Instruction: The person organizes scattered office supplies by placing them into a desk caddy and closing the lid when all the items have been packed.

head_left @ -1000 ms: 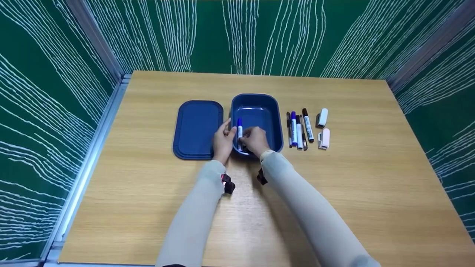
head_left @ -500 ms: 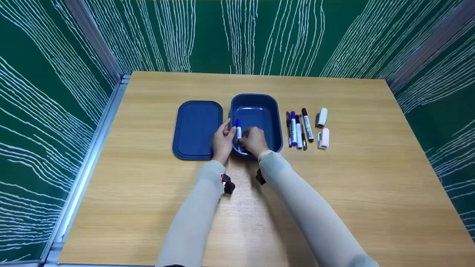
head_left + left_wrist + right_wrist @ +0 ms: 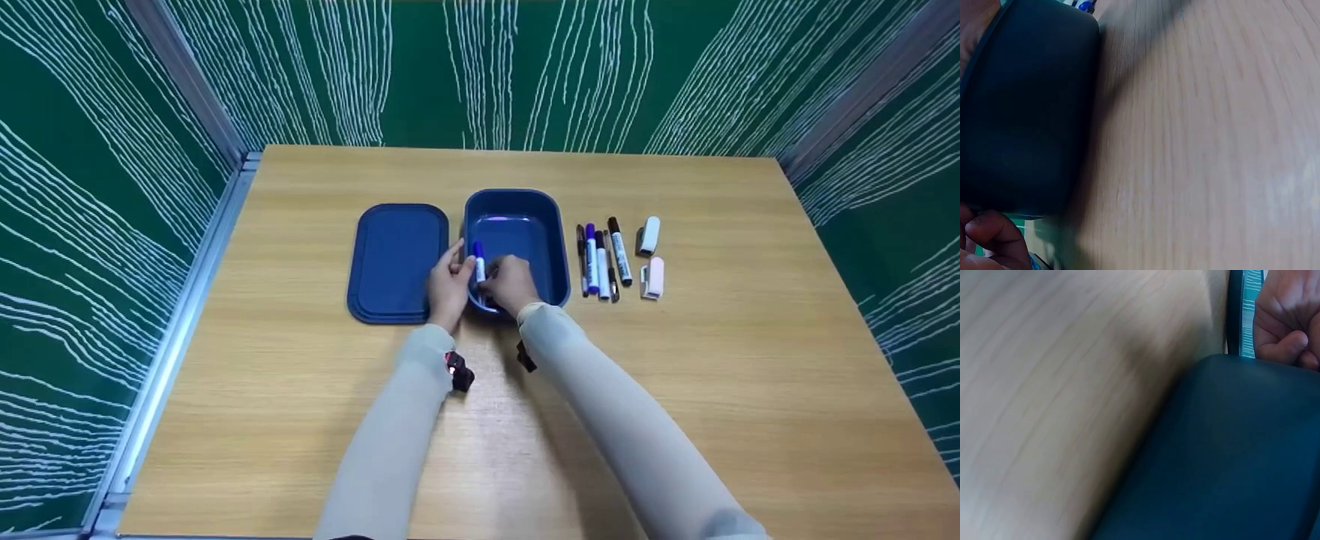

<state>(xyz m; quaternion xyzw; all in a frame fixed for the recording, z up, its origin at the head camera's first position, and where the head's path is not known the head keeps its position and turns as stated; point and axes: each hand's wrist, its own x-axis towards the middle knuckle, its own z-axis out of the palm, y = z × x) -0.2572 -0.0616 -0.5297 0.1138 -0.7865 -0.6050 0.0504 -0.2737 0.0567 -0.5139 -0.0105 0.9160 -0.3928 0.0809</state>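
A deep blue plastic box [image 3: 558, 247] sits in the middle of the table. My right hand [image 3: 511, 285] reaches over its near right side in the head view and pinches the lower part of a white marker with a blue cap [image 3: 478, 261], which lies along the left inner wall. My left hand [image 3: 448, 292] rests against the outside of the left wall, thumb by the rim and index finger stretched forward. The left wrist view shows its fingers [image 3: 999, 233] at the box's end. The right hand's fingertips are partly hidden.
A flat blue lid [image 3: 397, 262] lies left of the box. To the right are several markers and pens [image 3: 602, 262] side by side, then a white clip-like item [image 3: 649, 235] and a pink one [image 3: 653, 278]. Green panels [image 3: 420, 75] stand behind the wooden table [image 3: 300, 435].
The head view has shifted slightly. The blue-capped marker has slid a little nearer in the box with my right hand; my left hand keeps its place by the wall.
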